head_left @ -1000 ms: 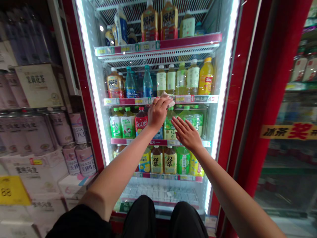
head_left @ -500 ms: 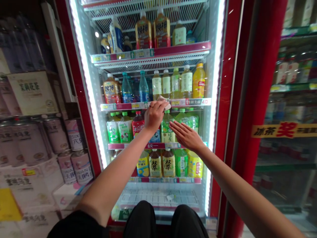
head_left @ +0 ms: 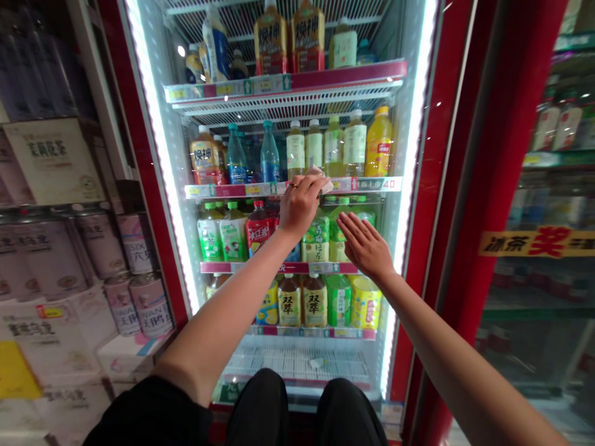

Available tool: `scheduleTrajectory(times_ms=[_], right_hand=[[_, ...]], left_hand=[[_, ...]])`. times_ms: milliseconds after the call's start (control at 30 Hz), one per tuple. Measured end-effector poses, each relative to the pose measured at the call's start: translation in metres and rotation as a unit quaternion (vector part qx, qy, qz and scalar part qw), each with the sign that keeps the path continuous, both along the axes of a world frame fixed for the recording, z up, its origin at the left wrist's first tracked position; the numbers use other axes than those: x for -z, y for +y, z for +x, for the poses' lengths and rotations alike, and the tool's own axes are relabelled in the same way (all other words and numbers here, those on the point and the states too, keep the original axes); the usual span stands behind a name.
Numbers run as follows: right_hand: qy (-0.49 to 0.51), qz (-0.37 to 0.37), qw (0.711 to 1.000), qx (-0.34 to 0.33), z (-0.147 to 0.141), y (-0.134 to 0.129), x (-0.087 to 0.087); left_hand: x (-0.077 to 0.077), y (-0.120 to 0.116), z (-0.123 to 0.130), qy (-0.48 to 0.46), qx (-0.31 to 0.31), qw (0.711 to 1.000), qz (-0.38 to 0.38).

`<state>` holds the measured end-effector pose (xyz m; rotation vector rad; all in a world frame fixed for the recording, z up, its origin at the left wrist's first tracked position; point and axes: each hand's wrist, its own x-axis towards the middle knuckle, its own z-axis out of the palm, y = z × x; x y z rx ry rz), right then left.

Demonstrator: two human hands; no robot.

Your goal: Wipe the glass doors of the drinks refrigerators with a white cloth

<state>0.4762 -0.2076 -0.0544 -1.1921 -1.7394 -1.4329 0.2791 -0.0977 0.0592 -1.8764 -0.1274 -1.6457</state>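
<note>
A crumpled white cloth [head_left: 327, 185] is at the middle of the drinks fridge [head_left: 444, 130], in front of the shelf strip [head_left: 204, 191] under the second row of bottles from the top. The left hand [head_left: 301, 201] has hold of it, fingers bent and close together over it, the cloth's edges showing beyond the fingertips; a ring [head_left: 292, 185] sits on one finger. Whether the cloth presses on glass or on the strip cannot be told.

The right hand [head_left: 369, 246] is held out flat, to the right and slightly lower, fingers straight and side by side, with nothing in its grasp. It is in front of the green bottles [head_left: 316, 251]; whether the palm touches a surface cannot be told.

A narrow gap lies between the two hands. More room lies between the right hand and the right light strip [head_left: 413, 170]; to the left, the left hand is well apart from the left light strip [head_left: 155, 118]. Just above the cloth stand the pale-labelled bottles [head_left: 295, 148], with a yellow bottle [head_left: 379, 148] at the row's right end.

At the near edge, two dark-clad knees [head_left: 260, 402] rise in front of the bottom rack [head_left: 344, 365]. Stacked cans [head_left: 151, 303] border the fridge on the left, and another cooler [head_left: 525, 334] stands on the right.
</note>
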Motion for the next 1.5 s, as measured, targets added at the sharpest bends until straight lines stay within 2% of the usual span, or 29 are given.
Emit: scheduleTrajectory(times_ms=[133, 267, 333, 400, 533, 667, 800, 933, 1067, 1167, 1300, 1400, 1500], right_hand=[[-0.011, 0.016, 1.0, 0.0, 0.001, 0.0, 0.001], [-0.012, 0.025, 1.0, 0.0, 0.002, 0.0, 0.003], [-0.011, 0.029, 1.0, 0.001, 0.002, 0.0, 0.004], [-0.011, 0.03, 0.999, 0.002, 0.001, 0.0, 0.004], [-0.01, 0.03, 0.999, 0.004, 0.001, -0.001, 0.004], [-0.002, 0.019, 1.0, 0.002, 0.003, -0.001, 0.004], [0.003, 0.015, 1.0, 0.004, 0.003, -0.001, 0.005], [-0.002, 0.029, 1.0, 0.006, 0.002, 0.0, 0.005], [-0.007, 0.033, 0.999, 0.013, 0.001, 0.0, 0.005], [-0.005, 0.028, 0.999, 0.016, 0.001, -0.001, 0.005], [-0.006, 0.029, 0.999, 0.012, 0.002, -0.001, 0.005], [-0.002, 0.026, 1.0, 0.006, 0.002, -0.001, 0.006], [0.006, 0.018, 1.0, -0.001, 0.002, -0.001, 0.006]], left_hand=[[0.013, -0.008, 0.014, 0.031, -0.006, 0.999, 0.009], [0.03, -0.001, -0.003, 0.089, -0.016, 0.995, 0.047], [0.028, 0.003, -0.012, 0.09, -0.019, 0.994, 0.057], [0.02, 0.004, -0.014, 0.073, -0.021, 0.996, 0.046], [0.004, -0.004, 0.0, 0.042, -0.024, 0.999, 0.008], [0.009, -0.009, 0.008, 0.049, -0.026, 0.998, 0.019], [0.017, 0.0, -0.008, 0.085, -0.023, 0.995, 0.051], [0.008, 0.004, -0.018, 0.065, -0.027, 0.997, 0.026], [0.004, -0.005, 0.0, 0.025, -0.019, 1.0, -0.003], [0.014, -0.01, 0.011, 0.05, -0.026, 0.998, -0.006], [0.027, -0.008, -0.001, 0.117, -0.056, 0.991, 0.024], [0.021, -0.006, -0.011, 0.12, -0.06, 0.991, 0.032], [0.004, -0.008, -0.001, 0.083, -0.052, 0.995, -0.011]])
